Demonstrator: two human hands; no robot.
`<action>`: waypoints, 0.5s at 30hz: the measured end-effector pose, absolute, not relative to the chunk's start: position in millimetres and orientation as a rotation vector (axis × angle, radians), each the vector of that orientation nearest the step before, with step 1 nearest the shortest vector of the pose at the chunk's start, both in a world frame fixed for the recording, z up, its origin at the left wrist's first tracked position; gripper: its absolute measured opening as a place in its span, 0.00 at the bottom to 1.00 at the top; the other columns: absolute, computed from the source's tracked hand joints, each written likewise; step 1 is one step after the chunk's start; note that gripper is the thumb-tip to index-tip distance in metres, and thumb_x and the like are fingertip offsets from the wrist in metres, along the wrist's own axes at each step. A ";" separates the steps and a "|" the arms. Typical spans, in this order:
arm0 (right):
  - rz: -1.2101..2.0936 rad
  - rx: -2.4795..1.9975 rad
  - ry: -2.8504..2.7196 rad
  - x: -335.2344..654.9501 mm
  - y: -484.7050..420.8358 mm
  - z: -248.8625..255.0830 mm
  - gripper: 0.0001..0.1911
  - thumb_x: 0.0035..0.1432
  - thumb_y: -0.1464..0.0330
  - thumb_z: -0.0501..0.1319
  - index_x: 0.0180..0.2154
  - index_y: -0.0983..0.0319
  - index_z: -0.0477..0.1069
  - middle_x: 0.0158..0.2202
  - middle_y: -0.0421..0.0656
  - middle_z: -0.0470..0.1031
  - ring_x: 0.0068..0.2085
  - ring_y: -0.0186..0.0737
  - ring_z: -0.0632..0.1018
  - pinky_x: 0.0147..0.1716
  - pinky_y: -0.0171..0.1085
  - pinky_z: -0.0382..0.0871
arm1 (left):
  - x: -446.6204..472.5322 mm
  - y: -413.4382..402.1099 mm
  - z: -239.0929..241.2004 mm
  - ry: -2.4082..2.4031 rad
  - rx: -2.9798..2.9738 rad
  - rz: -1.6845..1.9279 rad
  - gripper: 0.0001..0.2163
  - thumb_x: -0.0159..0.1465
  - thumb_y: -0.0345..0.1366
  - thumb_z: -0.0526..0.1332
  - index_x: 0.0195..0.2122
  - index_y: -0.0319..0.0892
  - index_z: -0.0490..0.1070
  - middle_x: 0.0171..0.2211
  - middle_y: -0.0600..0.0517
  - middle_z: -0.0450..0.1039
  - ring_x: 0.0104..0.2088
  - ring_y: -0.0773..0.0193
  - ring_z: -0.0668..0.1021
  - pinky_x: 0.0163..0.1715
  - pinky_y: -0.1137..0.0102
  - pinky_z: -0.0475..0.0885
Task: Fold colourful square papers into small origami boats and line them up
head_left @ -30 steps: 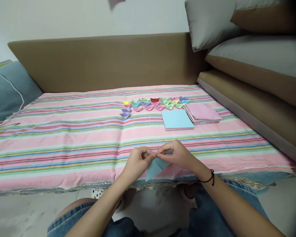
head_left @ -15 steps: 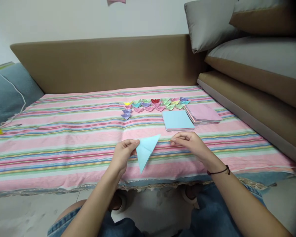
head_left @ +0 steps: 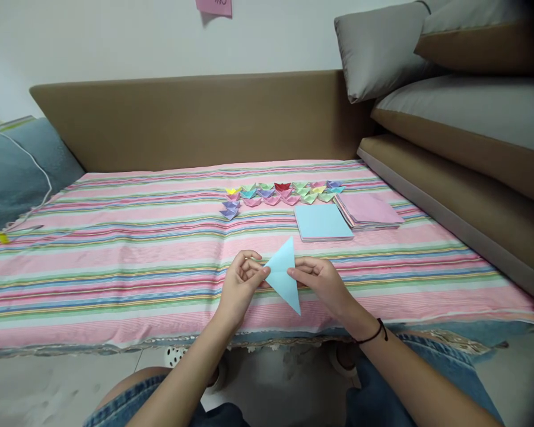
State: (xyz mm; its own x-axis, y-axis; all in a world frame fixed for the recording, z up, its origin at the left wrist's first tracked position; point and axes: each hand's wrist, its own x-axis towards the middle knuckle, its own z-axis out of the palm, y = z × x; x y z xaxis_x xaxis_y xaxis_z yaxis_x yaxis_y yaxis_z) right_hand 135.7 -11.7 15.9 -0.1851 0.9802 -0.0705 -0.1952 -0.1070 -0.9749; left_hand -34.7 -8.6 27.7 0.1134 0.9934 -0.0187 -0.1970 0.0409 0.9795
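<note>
Left hand (head_left: 242, 284) pinches the left corner of the blue paper triangle (head_left: 285, 276), thumb over curled fingers. Right hand (head_left: 320, 281) is closed on the triangle's right edge. Half a second ago only the left held it and the right hovered apart, so the right has come back on. The triangle has also turned: one tip now points up and away, the long tip down toward me. It sits just above the striped cloth (head_left: 115, 249), near the front edge. My reading: a two-handed grip is restored and the sheet is reoriented for the fold in hand. Beyond lie the blue stack (head_left: 323, 221), the pink stack (head_left: 368, 209) beside it, and the boats (head_left: 285, 193) in rows, untouched.
</note>
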 end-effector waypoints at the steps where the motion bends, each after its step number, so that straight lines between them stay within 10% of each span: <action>1: 1.468 -1.037 -1.119 136.1 -12.0 15.8 0.16 0.45 0.61 0.67 0.36 0.62 0.72 0.25 0.41 0.77 0.28 0.40 0.77 0.30 0.39 0.70 | -35.0 -8.6 28.6 0.991 1.138 1.191 0.13 0.52 0.37 0.66 0.33 0.43 0.63 0.21 0.60 0.65 0.23 0.71 0.71 0.25 0.74 0.71; 15: 1.558 -0.902 -1.015 137.5 -13.7 19.0 0.10 0.50 0.60 0.65 0.32 0.59 0.76 0.32 0.41 0.77 0.31 0.38 0.76 0.32 0.37 0.70 | -36.4 -7.2 24.1 1.127 1.509 1.118 0.07 0.57 0.37 0.61 0.35 0.41 0.70 0.32 0.52 0.70 0.30 0.67 0.74 0.33 0.71 0.72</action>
